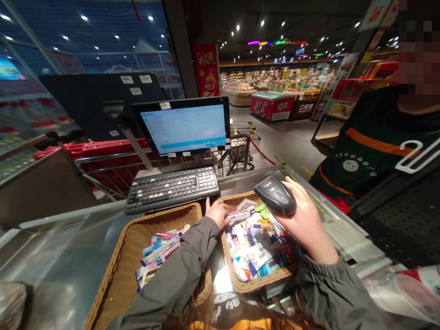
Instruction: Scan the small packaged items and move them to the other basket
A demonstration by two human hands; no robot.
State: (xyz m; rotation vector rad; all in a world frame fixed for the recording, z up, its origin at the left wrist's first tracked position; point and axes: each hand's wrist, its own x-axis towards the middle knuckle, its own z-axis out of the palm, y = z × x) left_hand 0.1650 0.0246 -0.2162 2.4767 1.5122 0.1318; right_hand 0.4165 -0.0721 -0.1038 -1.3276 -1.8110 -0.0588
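Observation:
My right hand (304, 220) is wrapped round a black handheld barcode scanner (275, 195), raised over the far right part of the right wicker basket (225, 247). Small, brightly coloured packets (256, 250) fill that basket. At its far left rim, my left hand (217, 213) has its fingers closed on the end of a slim, pale stick-shaped packet (240, 216). Under my left forearm stands the left wicker basket (118, 263), with several thin packets (161, 250) lying in it; my sleeve hides part of them.
Beyond the baskets are a black keyboard (173, 185) and a lit monitor (185, 128) on the metal counter (68, 247). A person in a dark apron (360, 160) stands at the right, near a white hanger (410, 156). A shopping cart (237, 146) stands behind the counter.

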